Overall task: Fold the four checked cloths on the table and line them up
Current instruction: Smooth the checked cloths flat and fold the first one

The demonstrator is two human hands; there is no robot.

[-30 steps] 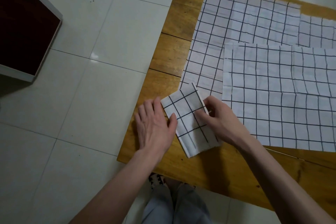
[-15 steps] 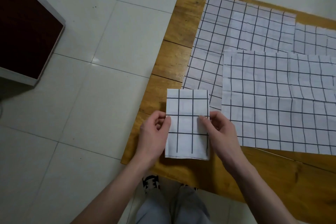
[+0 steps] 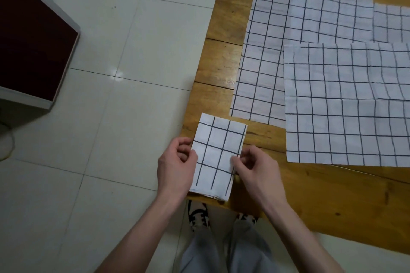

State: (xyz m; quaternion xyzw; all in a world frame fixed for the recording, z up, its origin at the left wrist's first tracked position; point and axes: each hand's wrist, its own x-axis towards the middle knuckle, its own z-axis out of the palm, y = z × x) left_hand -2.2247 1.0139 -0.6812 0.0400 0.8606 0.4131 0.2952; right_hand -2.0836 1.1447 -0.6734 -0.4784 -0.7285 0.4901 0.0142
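A: What is the setting?

B: A wooden plank table stands on a floor of pale glossy tiles. A dark red cabinet with a pale frame sits at about 10 o'clock, well apart from the table. Patterned shoes and grey trousers show at 6 o'clock, just below the table's near edge.

A: What differs from half a second ago?

B: The folded cloth sat square to the view then; now it is tilted a little and lies closer to the table's near left corner — its left edge just past the table's side.

A: Which way does it point?

B: Its long axis runs from about 7 o'clock to 1 o'clock, short edges near and far.

A: And the hands?

B: The left hand pinches the cloth's left edge with curled fingers; the right hand pinches the right edge the same way.

A: The other cloths?

B: Three lie flat — a large unfolded cloth at 12 o'clock, a nearer unfolded cloth overlapping it at 2 o'clock, and a far cloth partly seen at the right border.
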